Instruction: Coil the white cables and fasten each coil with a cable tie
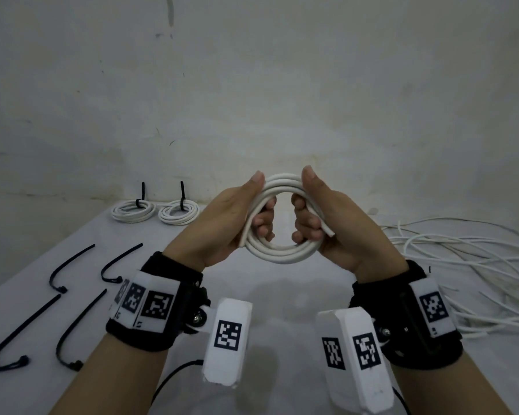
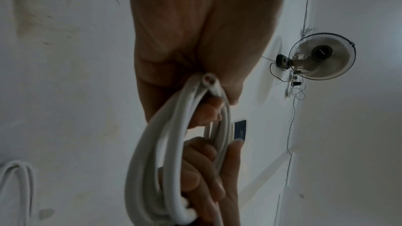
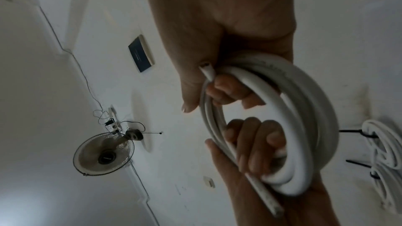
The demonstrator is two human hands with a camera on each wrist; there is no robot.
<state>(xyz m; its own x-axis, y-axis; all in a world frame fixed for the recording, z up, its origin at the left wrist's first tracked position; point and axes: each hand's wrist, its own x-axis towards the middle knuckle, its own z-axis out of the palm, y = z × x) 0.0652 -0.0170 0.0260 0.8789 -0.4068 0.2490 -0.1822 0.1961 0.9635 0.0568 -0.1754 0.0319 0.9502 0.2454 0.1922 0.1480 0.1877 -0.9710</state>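
Observation:
A thick white cable coil [image 1: 282, 253] [image 2: 152, 169] [image 3: 304, 143] is held upright above the table between both hands. My left hand [image 1: 237, 223] grips its left side, thumb on the outside and fingers curled through the ring. My right hand [image 1: 321, 223] grips the right side the same way. One cut cable end [image 1: 243, 239] sticks out below the left fingers, the other cable end [image 1: 327, 230] by the right fingers. No tie is on this coil. Several loose black cable ties [image 1: 75, 265] lie on the table at the left.
Two tied coils [image 1: 134, 209] [image 1: 179, 212] with black ties standing up sit at the back left by the wall. A tangle of thin white cables [image 1: 462, 265] sprawls over the table's right side. The white table [image 1: 282, 295] lies under the hands.

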